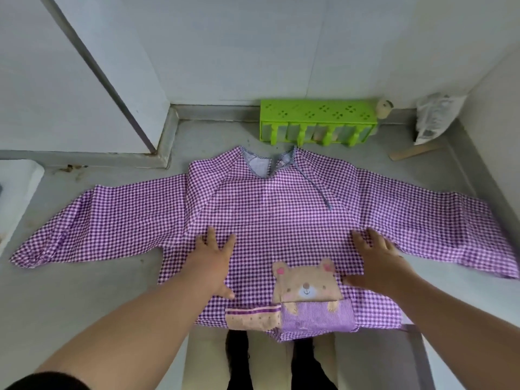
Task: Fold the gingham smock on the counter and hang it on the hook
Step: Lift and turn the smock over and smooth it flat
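Hidden beneath the flat left hand [214,261] and right hand [375,261]: patches of gingham smock [270,220]. Cut off just right of the right hand: the sleeve's cuff, at the frame's edge. Blurred beyond the fingertips: contents of the green rack [318,119] and crumpled bag [434,116].

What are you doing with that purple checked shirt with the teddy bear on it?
A person has spread the gingham smock flat on the grey counter, front side up, with both sleeves stretched out to the sides. The left hand and right hand lie open and flat on the cloth, either side of the bear patch. Nothing is folded yet. A green rack stands behind the collar. No hook is in view.
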